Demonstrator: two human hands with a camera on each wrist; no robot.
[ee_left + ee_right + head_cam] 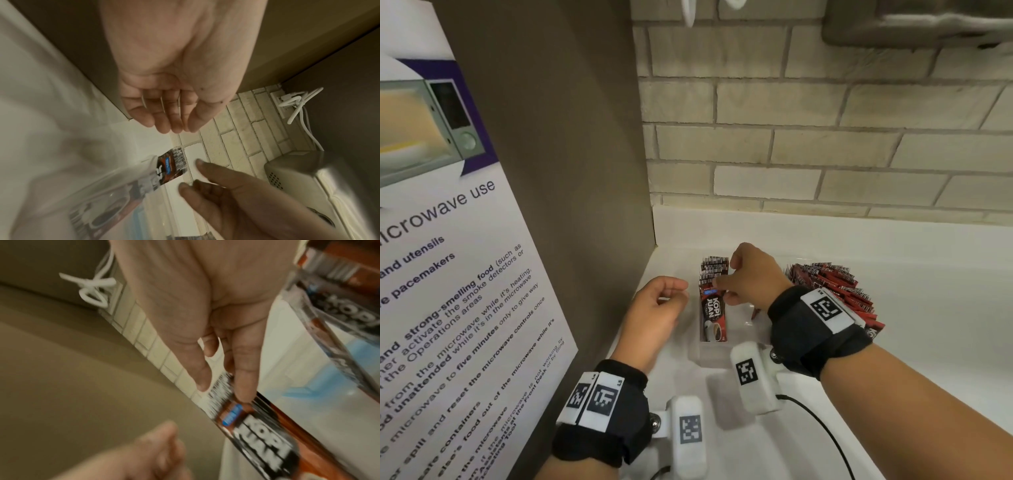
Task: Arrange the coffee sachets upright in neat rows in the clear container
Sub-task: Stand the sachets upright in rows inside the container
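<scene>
The front sachet (714, 317) in the clear container (717, 353) reads "KOPI JUAN". The notice (458, 291) on the panel at the bench's left edge reads "microwave use", "utensils", "pacemakers", "strong-smelling food" and "five minutes".

The coffee sachets (714, 298) are slim red-and-black sticks printed "KOPI JUAN" in white, with a small blue label near the top, a coffee-cup picture low down and a barcode-striped strip at the upper end. A row of them stands upright at the left end of the clear container (717, 356), tops level and faces turned forward; the front one's print reads sideways. The container is a low, transparent box on the white bench. To its right a loose heap of sachets (835, 291) lies fanned out, tilted at mixed angles.
</scene>
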